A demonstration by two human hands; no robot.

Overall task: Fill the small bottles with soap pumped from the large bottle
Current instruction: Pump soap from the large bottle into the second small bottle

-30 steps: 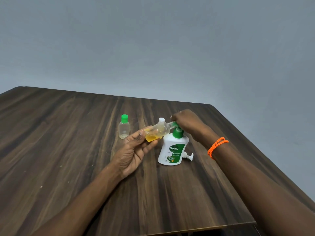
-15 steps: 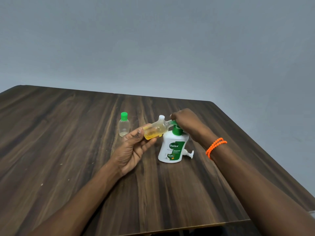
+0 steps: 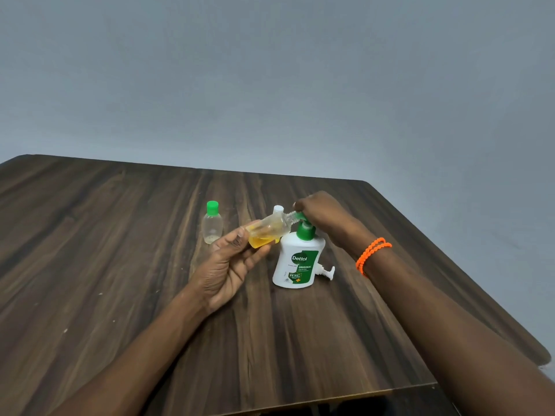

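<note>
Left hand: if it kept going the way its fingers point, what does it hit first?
Probably the large bottle. The left hand grips the tilted small bottle, fingers pointing up and right toward the pump, where the right hand sits. Depth is unclear.

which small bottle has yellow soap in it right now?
The tilted clear small bottle held in the left hand, partly filled with yellow soap. The green-capped clear small bottle standing upright on the wooden table looks nearly empty.

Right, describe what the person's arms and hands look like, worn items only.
Both forearms are bare, with no sleeves in view. The right wrist carries an orange beaded bracelet looped in two strands. The left hand and right hand show no gloves, rings or watch.
</note>
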